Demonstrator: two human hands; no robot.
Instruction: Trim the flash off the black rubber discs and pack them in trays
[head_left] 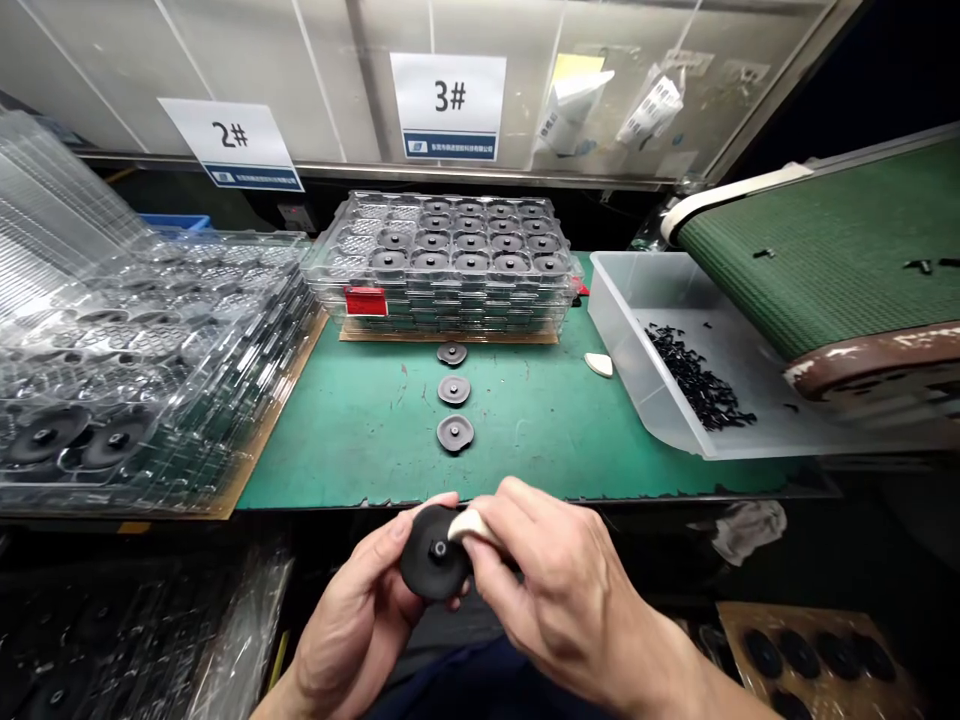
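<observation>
Surface: green mat (540, 440), paper signs 2# (232, 140) and 3# (450, 100) behind.
Black disc (426, 570): held before the mat's near edge, centre stud (440, 548) facing up.
Left hand (356, 610): fingers clamped around the disc's rim.
Right hand (559, 580): fingers and thumb pinching a white pad (469, 523) against the disc.
Mat centre: three dark discs (454, 385) in a column.
Behind them: stacked clear trays (465, 280).
Right: translucent bin (626, 340), small black parts (694, 385) inside.

The left hand (360, 610) and right hand (559, 580) are bare, as is the right forearm (675, 665) out to the near edge of the view. A short nail shows on the left thumb (396, 530); knuckles and tendons ridge the back of the right hand. A dark navy garment (480, 685) shows near the middle, in shadow.
</observation>
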